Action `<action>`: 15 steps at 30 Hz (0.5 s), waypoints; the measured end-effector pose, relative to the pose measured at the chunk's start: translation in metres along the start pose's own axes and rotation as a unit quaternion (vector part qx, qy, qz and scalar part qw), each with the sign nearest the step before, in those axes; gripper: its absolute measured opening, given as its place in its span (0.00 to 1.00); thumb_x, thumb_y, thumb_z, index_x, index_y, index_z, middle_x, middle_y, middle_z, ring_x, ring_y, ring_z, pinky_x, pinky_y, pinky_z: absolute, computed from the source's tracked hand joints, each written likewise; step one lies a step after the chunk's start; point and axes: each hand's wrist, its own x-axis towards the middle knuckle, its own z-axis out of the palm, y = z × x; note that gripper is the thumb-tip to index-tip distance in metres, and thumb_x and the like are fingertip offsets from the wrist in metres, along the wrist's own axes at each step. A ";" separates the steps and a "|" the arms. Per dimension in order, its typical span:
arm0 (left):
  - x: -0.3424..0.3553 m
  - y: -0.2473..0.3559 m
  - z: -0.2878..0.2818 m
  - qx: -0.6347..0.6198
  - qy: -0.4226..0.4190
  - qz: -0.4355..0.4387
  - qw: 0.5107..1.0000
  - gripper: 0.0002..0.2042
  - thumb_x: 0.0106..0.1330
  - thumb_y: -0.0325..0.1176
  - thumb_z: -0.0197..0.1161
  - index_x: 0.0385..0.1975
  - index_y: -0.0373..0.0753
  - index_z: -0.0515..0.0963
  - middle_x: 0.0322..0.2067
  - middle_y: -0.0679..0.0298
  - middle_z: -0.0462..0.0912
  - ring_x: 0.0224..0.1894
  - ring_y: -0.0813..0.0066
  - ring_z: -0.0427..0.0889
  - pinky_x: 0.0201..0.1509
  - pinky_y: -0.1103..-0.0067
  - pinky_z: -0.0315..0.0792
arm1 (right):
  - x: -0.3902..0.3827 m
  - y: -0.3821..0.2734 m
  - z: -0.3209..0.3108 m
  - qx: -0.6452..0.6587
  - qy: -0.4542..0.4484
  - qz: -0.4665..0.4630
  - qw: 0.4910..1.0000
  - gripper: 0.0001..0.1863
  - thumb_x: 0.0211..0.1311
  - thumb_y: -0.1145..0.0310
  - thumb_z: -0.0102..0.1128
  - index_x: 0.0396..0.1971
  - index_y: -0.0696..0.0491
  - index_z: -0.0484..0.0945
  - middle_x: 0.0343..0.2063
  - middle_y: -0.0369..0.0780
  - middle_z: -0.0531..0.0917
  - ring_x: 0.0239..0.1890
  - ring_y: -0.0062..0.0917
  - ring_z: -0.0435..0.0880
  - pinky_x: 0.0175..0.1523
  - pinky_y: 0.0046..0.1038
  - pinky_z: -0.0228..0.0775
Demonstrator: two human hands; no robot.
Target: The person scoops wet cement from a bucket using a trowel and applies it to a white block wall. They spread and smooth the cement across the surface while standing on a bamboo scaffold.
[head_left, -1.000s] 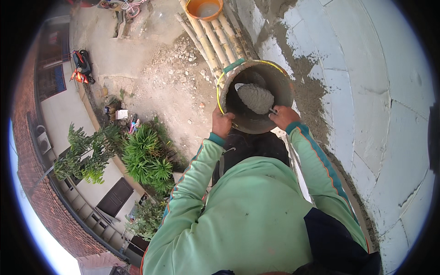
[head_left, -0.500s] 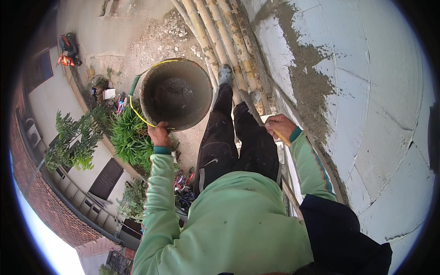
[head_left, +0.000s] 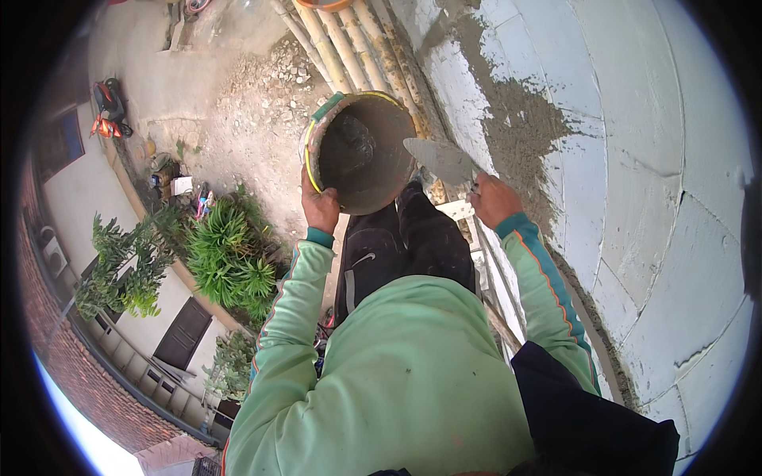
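in the head view, take the bucket (head_left: 382, 181) as your landmark: it is in front of you, partly above your dark trousers (head_left: 425, 250), with its mouth facing up to you. your left hand (head_left: 320, 208) is at the near left side of the bucket. its thumb lies over the rim and the fingers go around the outside, where i cannot see all of them; the hand is closed there and carries nothing else that i can see.

your right hand (head_left: 496, 200) is to the right of the bucket, apart from it, with the fingers curled closely around the handle of the trowel (head_left: 444, 162). the long axis of the trowel runs slantwise, from this hand toward the bucket, so the tip is on the far left end and overlaps the right rim; whether it touches, i cannot tell. the blade carries a grey film, no heap that i can see. farther right of the bucket stands the pale wall (head_left: 643, 198) with its grey mortar patch (head_left: 520, 119), so the trowel is between both, its tip on the bucket side.
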 end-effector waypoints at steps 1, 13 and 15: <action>-0.002 0.018 0.017 0.037 -0.028 0.064 0.997 0.39 0.46 0.19 0.50 0.68 0.32 0.63 0.61 0.51 0.72 0.65 0.59 0.70 0.70 0.72 0.62 | 0.031 -0.007 0.027 -0.041 0.011 0.044 0.998 0.14 0.61 0.62 0.59 0.40 0.58 0.77 0.37 0.52 0.84 0.40 0.50 0.84 0.48 0.47 0.77; 0.010 0.028 0.067 -0.091 -0.141 -0.007 0.986 0.39 0.47 0.13 0.50 0.68 0.33 0.63 0.65 0.49 0.69 0.69 0.60 0.65 0.69 0.73 0.63 | 0.040 0.003 0.042 0.040 -0.092 0.003 0.995 0.16 0.60 0.55 0.61 0.38 0.51 0.80 0.32 0.46 0.86 0.39 0.44 0.85 0.44 0.47 0.75; 0.014 0.008 0.067 -0.150 -0.127 -0.060 0.979 0.37 0.48 0.14 0.49 0.67 0.30 0.64 0.59 0.54 0.75 0.60 0.65 0.74 0.63 0.76 0.68 | 0.048 -0.023 0.047 0.063 -0.081 0.024 0.994 0.15 0.60 0.55 0.61 0.36 0.51 0.80 0.31 0.46 0.85 0.38 0.45 0.85 0.43 0.46 0.75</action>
